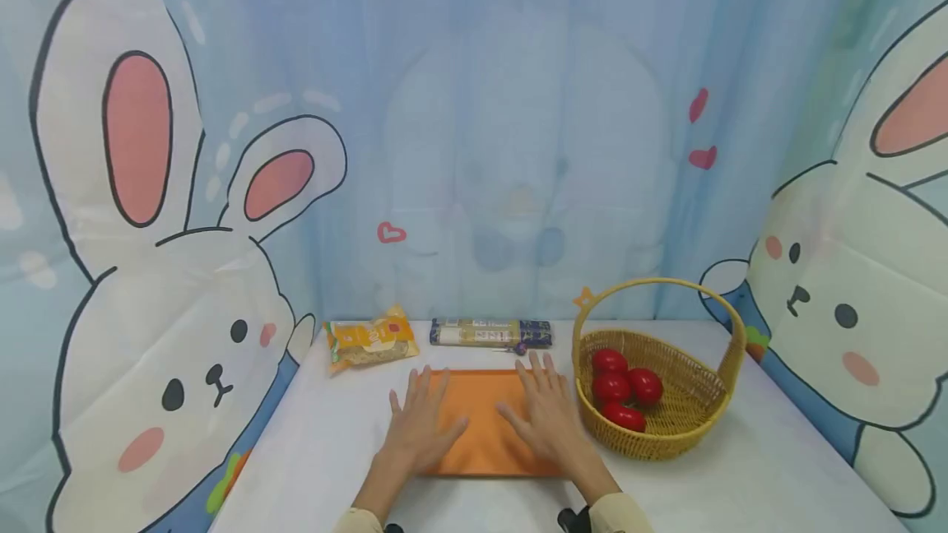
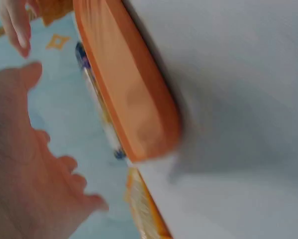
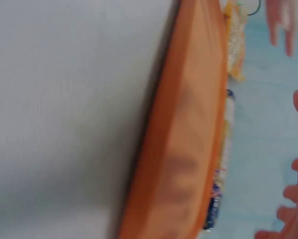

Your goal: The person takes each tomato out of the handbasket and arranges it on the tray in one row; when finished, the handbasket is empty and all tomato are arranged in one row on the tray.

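A shallow orange tray (image 1: 485, 434) lies flat on the white table. My left hand (image 1: 418, 426) is over its left side and my right hand (image 1: 544, 422) over its right side, both with fingers spread and nothing held. Both wrist views show a gap between hand and tray; the left hand (image 2: 34, 164) and right hand (image 3: 295, 184) appear raised above it, and faint shadows fall on the tray's surface.
Right of the tray stands a woven basket (image 1: 696, 426) with a tall handle, holding several glossy red rounded things (image 1: 611, 387). Behind the tray lie a yellow-orange bag (image 1: 370, 341), a long blue-and-gold packet (image 1: 481, 333) and a small purple-ended item (image 1: 521, 348). A rabbit-print curtain (image 1: 518, 146) hangs behind.
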The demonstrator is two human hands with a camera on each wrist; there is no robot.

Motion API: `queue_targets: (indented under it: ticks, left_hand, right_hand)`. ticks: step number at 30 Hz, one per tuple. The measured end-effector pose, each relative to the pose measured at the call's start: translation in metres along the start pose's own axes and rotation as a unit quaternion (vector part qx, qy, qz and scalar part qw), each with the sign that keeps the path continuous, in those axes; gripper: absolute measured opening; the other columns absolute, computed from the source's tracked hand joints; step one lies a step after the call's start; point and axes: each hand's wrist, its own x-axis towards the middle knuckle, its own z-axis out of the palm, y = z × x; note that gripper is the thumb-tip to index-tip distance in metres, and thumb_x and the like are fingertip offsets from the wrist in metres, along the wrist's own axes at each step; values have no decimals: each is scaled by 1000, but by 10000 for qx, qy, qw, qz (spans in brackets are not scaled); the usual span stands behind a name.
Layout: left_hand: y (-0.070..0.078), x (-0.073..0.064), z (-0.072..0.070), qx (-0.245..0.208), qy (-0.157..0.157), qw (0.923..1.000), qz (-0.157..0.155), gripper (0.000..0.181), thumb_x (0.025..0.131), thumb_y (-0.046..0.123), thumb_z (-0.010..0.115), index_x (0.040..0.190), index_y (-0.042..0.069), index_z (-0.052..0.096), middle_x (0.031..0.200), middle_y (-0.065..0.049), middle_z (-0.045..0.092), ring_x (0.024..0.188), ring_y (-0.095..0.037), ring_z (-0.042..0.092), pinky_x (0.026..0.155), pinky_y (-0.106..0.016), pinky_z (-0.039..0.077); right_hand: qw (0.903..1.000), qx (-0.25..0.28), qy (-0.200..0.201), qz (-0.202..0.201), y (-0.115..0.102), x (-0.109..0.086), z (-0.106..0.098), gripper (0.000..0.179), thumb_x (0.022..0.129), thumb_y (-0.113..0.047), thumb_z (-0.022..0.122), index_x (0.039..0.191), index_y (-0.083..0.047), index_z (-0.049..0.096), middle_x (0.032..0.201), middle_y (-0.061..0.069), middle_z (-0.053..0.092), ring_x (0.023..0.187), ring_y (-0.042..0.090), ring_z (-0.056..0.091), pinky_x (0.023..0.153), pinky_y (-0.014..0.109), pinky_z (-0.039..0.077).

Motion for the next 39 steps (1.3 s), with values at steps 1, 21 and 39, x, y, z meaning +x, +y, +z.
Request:
queue_targets:
  ticks: [1, 21, 39]
  left_hand:
    - [-8, -4, -2, -208, -166, 9996, -16, 86, 106, 57, 58, 171, 10, 28, 178, -27, 14, 164, -52, 5, 122, -84, 7]
    - [-60, -43, 0, -345, -1373, 9899, -69, 89, 109, 63, 50, 170, 2, 28, 179, -19, 16, 162, -56, 10, 120, -86, 2]
    - [-67, -43, 4, -480, -1542, 9862, -363, 94, 104, 65, 58, 168, 2, 32, 179, -19, 20, 162, -54, 13, 121, -84, 6]
  right_hand:
    - [9998, 205, 14, -84, 0, -1, -5, 79, 105, -52, 65, 162, -2, 45, 175, 24, 28, 160, 50, 26, 125, 71, 29]
    - [9938, 1013, 373, -266, 55, -32, -129, 34, 111, -30, 64, 131, -3, 69, 156, 27, 52, 144, 49, 47, 110, 73, 46]
    - [9888, 1155, -213, 922, 164, -1, -111, 61, 110, -36, 65, 139, 16, 56, 133, 39, 63, 122, 56, 63, 99, 67, 56]
